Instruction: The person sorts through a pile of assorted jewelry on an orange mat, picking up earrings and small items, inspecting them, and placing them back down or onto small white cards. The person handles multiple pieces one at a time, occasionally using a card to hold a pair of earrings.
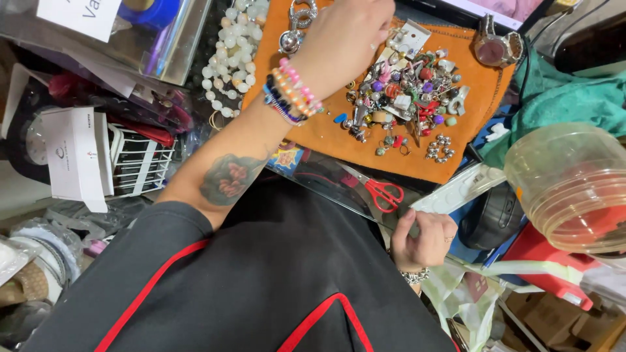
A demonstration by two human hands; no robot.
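My left hand (342, 36) reaches out over an orange suede cloth (398, 160); its curled fingertips meet at the top edge of a pile of small beads, earrings and pins (407, 91), next to a small white earring card (409, 36). What the fingertips pinch is hidden. Several bead bracelets (292, 98) circle that wrist, and the forearm carries a tattoo. My right hand (425, 240) is closed in a fist near my body, beside the edge of a clear plastic sheet (326, 179). Red-handled scissors (381, 192) lie just above it.
A white bead strand (231, 55) and a silver chain clasp (297, 26) lie left of the cloth, and a wristwatch (499, 49) sits at its far right corner. A clear round plastic tub (574, 189), green fabric (567, 98), a white box (75, 156) and a wire rack (140, 160) crowd the sides.
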